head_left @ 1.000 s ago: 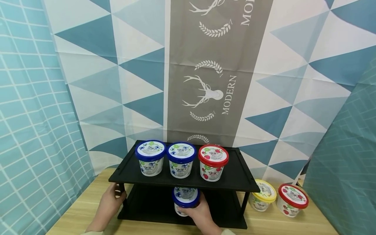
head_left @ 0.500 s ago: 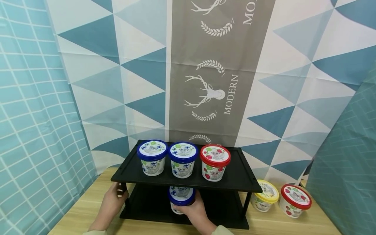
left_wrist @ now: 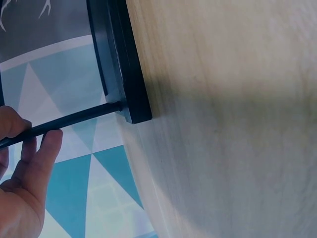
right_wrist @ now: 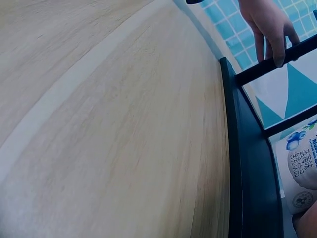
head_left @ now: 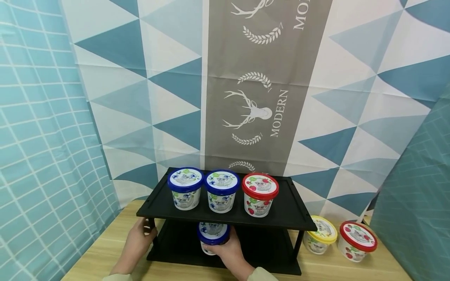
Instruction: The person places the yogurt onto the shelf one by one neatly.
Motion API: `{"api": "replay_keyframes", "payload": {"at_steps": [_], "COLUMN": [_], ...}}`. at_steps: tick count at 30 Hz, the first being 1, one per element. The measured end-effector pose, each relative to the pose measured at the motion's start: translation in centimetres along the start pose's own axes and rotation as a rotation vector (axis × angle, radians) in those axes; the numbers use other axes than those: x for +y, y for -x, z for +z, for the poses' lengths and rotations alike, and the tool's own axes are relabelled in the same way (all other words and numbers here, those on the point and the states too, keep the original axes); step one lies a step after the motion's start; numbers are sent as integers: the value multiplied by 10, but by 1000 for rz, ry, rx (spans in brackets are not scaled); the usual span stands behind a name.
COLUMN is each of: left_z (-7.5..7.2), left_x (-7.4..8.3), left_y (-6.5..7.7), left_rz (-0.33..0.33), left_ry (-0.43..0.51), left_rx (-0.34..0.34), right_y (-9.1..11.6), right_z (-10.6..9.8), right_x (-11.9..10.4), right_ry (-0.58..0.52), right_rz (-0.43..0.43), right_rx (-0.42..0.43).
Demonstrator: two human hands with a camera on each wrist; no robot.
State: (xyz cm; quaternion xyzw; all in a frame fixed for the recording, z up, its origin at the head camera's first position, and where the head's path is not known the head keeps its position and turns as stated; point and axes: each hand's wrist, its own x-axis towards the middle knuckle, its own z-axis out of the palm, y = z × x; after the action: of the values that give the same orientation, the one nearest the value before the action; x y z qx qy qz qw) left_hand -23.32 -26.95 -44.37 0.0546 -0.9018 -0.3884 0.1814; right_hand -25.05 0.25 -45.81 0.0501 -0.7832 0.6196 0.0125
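A two-tier black rack (head_left: 207, 212) stands on the wooden table. My left hand (head_left: 137, 240) grips its front left post, and in the left wrist view my fingers (left_wrist: 47, 153) and thumb pinch that thin black post (left_wrist: 74, 119). Under the upper shelf, my right hand (head_left: 230, 251) holds a blue-lidded yogurt tub (head_left: 212, 233) from its right side, upright, low over the lower shelf (head_left: 260, 249). Blueberries are printed on the tub (right_wrist: 301, 158), which the right wrist view cuts off at its edge. The upper shelf hides part of the lower one.
Two blue-lidded tubs (head_left: 185, 188) and a red-lidded tub (head_left: 260, 195) sit in a row on the upper shelf. Right of the rack, a yellow-lidded tub (head_left: 320, 234) and another red-lidded tub (head_left: 357, 241) stand on the table (head_left: 105, 242). Patterned cloth (head_left: 175, 97) hangs behind.
My right hand has shifted the blue-lidded tub leftward along the lower shelf. My left hand keeps its grip on the post. The head view has turned slightly left.
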Motion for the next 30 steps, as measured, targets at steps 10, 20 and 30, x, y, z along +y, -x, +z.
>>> {"api": "replay_keyframes", "payload": {"at_steps": [10, 20, 30], "left_z": [1, 3, 2], "left_x": [0, 0, -1], "left_y": [0, -1, 1], "left_rz": [23, 39, 48], "left_ry": [2, 24, 19], "left_rx": [22, 40, 54], "right_y": [-2, -3, -6], "right_z": [12, 25, 32], "right_x": [-1, -1, 2], "right_ry": [-38, -47, -34], "right_rz": [-17, -17, -25], "right_rx": [0, 19, 1]}}
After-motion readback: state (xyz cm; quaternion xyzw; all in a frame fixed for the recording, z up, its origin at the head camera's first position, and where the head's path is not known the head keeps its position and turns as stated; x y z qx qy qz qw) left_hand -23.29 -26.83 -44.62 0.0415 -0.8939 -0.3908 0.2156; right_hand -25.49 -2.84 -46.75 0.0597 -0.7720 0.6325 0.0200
